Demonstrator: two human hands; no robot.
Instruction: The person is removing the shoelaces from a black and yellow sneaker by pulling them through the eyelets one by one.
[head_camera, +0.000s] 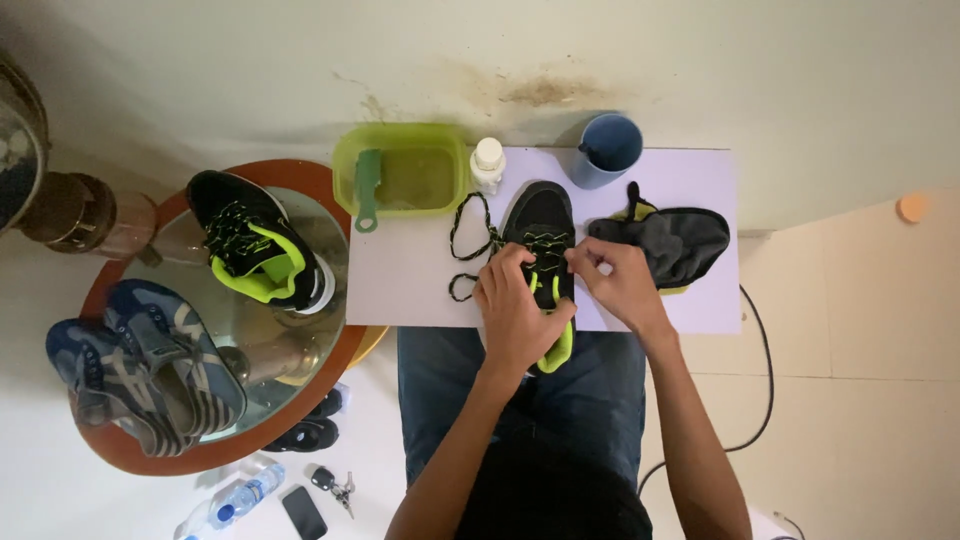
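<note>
Lacing is sitting partway: left hand and right hand are pinching lace on the black shoe, loose lace trailing at nine o'clock.

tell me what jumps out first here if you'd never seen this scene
Both hands, left hand and right hand, work the laces of a black and neon-green shoe on a white board. Its mate sits on the round glass table at left, beside blue sneakers.
</note>
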